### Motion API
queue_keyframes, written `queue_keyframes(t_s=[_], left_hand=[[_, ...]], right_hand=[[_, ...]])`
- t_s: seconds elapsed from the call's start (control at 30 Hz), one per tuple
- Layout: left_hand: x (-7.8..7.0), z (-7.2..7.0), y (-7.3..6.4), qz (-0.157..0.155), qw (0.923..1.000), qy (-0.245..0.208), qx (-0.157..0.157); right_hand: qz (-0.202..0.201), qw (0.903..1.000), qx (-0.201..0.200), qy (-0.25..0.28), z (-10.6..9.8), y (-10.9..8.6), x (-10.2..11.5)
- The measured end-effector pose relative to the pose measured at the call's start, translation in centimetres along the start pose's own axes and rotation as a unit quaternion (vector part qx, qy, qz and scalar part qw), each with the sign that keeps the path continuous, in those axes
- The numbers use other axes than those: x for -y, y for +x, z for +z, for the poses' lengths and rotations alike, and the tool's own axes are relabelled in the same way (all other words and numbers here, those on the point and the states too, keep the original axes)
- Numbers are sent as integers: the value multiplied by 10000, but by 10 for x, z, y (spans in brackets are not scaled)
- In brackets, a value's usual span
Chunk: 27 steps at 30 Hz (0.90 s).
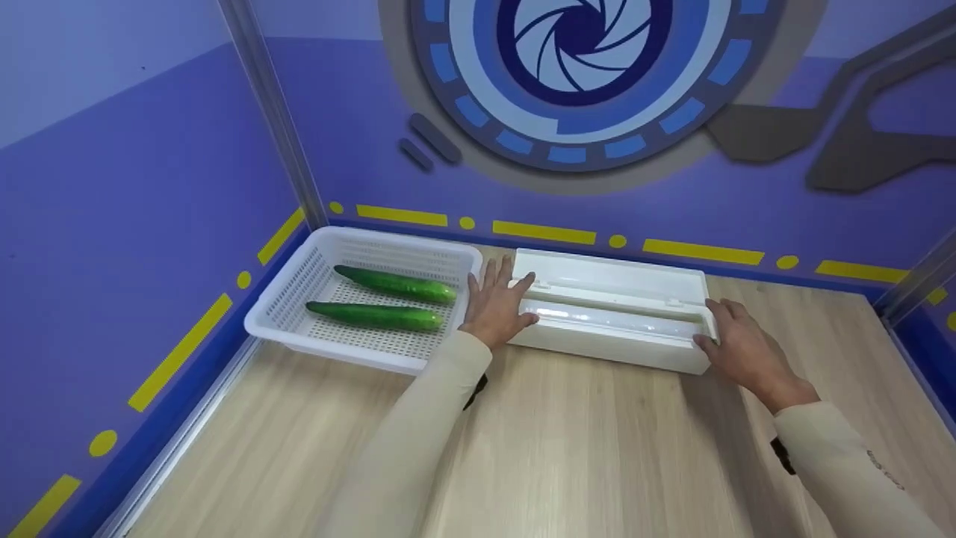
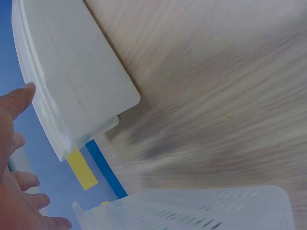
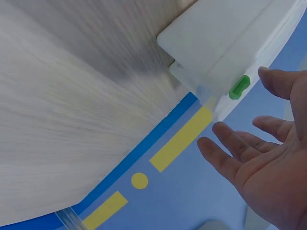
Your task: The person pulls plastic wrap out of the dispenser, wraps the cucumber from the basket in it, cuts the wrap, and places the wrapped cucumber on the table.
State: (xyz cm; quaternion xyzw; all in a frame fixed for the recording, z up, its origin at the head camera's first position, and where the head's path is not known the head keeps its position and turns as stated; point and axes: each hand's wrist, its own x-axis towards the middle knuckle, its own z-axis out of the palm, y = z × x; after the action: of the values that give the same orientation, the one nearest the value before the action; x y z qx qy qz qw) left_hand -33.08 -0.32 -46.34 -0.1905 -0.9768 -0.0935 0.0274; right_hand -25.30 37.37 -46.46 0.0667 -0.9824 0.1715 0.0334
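Note:
A long white cling film dispenser box (image 1: 605, 345) lies on the table with its lid (image 1: 612, 278) raised at the back. Inside it a roll of cling film (image 1: 612, 317) shows along its length. My left hand (image 1: 496, 305) is at the box's left end, fingers spread and thumb tip by the front rim. At the other end is my right hand (image 1: 747, 350), thumb near the front corner and fingers near the back corner. In the right wrist view its fingers are extended beside a green tab (image 3: 240, 87) on the box's end.
Left of the box stands a white perforated basket (image 1: 340, 345) holding two cucumbers, one (image 1: 396, 284) behind the other (image 1: 373, 315). My left hand overlaps the basket's right side. Blue panel walls (image 1: 358, 149) enclose the back and sides of the wooden table (image 1: 567, 441).

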Motion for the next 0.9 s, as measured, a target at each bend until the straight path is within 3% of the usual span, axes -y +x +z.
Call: queue_keyframes(t_s=[0.17, 0.33, 0.5, 0.67, 0.9], left_hand=[[1, 3, 1, -35, 9999, -122, 101], [3, 7, 2, -48, 9998, -146, 114], [5, 8, 4, 63, 9999, -91, -83], [3, 10, 4, 286, 9988, 89, -376], [0, 15, 5, 506, 9966, 207, -611]], right_hand=[[286, 9995, 123, 35, 2, 1, -3], [275, 9996, 107, -18, 4, 2, -5], [-395, 9985, -342, -166, 8, 2, 1], [-1285, 9884, -691, -418, 10, 4, 7], [-1466, 9853, -665, -579, 10, 8, 10]])
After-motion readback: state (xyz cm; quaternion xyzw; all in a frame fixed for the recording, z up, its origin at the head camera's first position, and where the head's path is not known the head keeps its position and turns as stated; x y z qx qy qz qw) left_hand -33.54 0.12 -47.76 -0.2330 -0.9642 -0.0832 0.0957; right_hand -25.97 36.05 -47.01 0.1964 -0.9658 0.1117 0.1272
